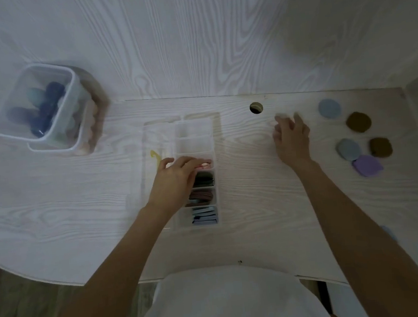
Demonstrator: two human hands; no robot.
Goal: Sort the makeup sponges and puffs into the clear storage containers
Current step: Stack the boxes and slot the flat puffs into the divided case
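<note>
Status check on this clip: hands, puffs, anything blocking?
Left hand pressing pink puff into divided clear organizer. Right hand open, reaching toward five loose puffs. Nothing blocking.

White woodgrain desk [78, 198] bears clear containers [196, 172] and round puffs [359, 122]

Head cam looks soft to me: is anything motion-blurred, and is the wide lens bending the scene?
Head view: dim, flat light; the right hand smears at its fingertips, the clear tub is blurred too; the divided organizer reads sharper; the desk edge bows with the wide lens.
</note>
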